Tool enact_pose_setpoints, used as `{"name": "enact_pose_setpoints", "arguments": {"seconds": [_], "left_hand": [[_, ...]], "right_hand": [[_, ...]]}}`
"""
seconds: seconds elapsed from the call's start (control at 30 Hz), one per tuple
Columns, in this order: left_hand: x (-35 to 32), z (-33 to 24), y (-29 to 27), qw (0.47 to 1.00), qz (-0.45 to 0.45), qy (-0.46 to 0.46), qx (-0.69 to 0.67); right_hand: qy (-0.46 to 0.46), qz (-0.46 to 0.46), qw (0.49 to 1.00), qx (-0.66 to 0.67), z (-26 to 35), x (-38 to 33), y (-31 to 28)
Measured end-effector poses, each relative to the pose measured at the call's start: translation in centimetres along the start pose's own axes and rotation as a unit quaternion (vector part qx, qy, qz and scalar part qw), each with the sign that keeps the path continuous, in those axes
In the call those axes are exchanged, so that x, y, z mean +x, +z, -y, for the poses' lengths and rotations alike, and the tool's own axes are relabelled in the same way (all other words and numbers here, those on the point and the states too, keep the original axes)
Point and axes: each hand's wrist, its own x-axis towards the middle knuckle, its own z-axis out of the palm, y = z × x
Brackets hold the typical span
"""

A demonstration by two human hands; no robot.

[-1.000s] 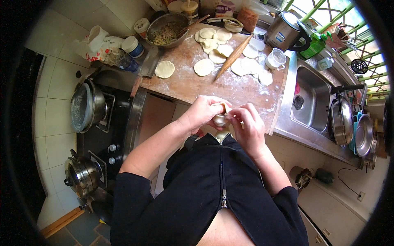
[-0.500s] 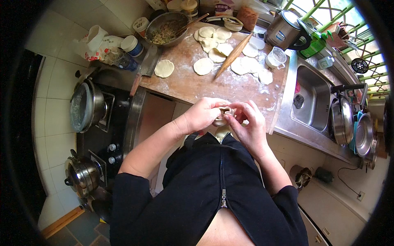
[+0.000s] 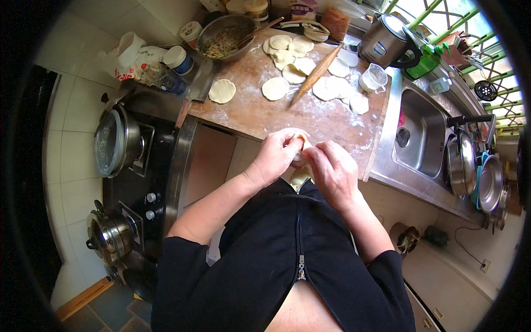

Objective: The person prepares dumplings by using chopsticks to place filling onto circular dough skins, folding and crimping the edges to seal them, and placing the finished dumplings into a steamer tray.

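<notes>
Hands shifted nearer board edge; left hand [image 3: 276, 155], right hand [image 3: 332, 169] pinching dumpling [image 3: 301, 145], axis unclear.

Daylight comes from the barred window [image 3: 470, 33] at upper right, slightly blown out there. The floured wooden board [image 3: 260, 110] is evenly lit and sharp. Glare sits on the steel sink [image 3: 423, 133] and the glass-lidded steel pot [image 3: 113, 141]. My black top [image 3: 276, 260] reads dark, with little detail. Heavy fisheye bends straight edges, black vignette all round the rim, and the corners go soft.
</notes>
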Motion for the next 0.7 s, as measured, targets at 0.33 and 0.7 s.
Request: {"name": "enact_pose_setpoints", "arguments": {"seconds": [0.33, 0.7], "left_hand": [[-0.5, -2.1, -0.8, 0.994, 0.085, -0.047, -0.044], [0.0, -0.9, -1.2, 0.994, 0.023, 0.001, 0.108]], "right_hand": [[0.185, 0.012, 0.965, 0.187, 0.3, 0.5, -0.4], [-0.029, 0.005, 0.998, 0.059, 0.2, 0.8, 0.4]]}}
